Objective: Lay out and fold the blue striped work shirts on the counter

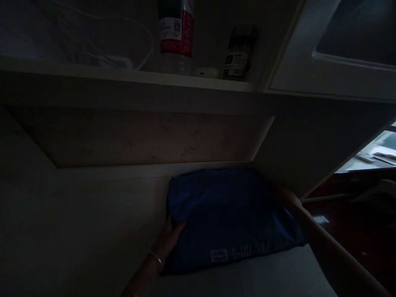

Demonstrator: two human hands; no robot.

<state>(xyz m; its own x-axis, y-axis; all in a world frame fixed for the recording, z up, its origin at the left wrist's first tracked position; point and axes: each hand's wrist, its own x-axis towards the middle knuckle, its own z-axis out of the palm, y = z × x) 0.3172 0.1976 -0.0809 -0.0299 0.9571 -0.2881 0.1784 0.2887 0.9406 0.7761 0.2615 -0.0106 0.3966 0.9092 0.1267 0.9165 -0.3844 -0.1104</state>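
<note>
A dark blue fabric bag (229,214) lies flat on a pale surface, its pale printed lettering along the near edge. At its left edge, my left hand (171,237) has the thumb over the top and the fingers at the side, gripping it; a thin bangle (157,260) circles that wrist. My right hand (287,196) reaches to the bag's right side and touches it there. Deep shadow hides the right fingers, so their grip cannot be made out.
Above is a white shelf (130,76) with a bottle (176,37), a dark-lidded jar (237,53) and a white cable (145,31). A cabinet door (293,66) is at upper right. A side panel (312,140) stands right of the bag. The scene is very dim.
</note>
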